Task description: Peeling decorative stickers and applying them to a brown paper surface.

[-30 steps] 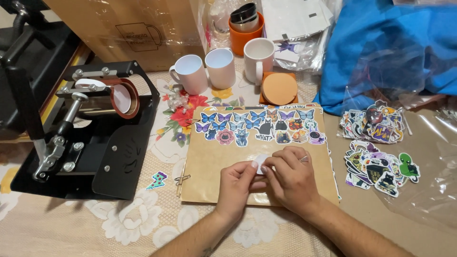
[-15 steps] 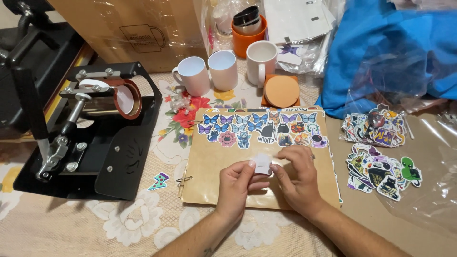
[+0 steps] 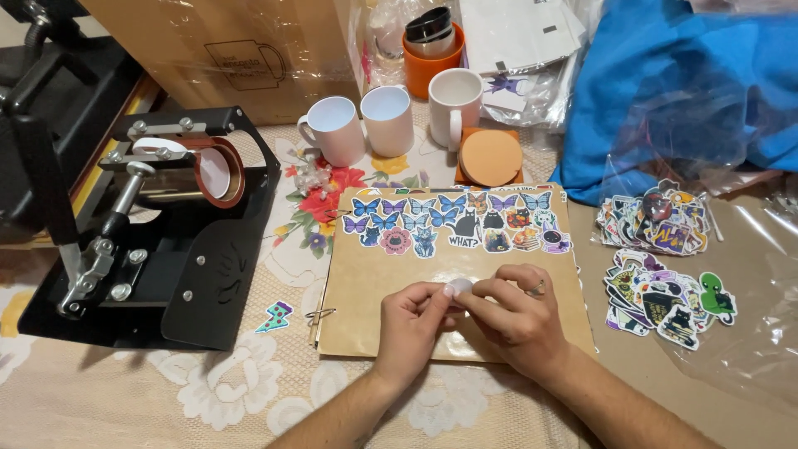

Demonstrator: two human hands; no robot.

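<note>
Head view: we see the brown kraft page [image 3: 391, 312] lying on the counter [image 3: 150, 399], its upper band filled with butterfly and cat stickers [image 3: 453, 220]. Over its lower middle, our left hand [image 3: 411, 320] and right hand [image 3: 511, 312] meet, fingers pressed together, pinching a small white sticker [image 3: 460, 287]. We judge the backing is being peeled; that calls for a fingernail under the edge. Both forearms angle in from below the page, wrists raised.

Both hands, left [image 3: 411, 320] and right [image 3: 515, 312], pinching a small white sticker [image 3: 460, 287] above the brown sticker-covered sheet [image 3: 374, 283].
</note>
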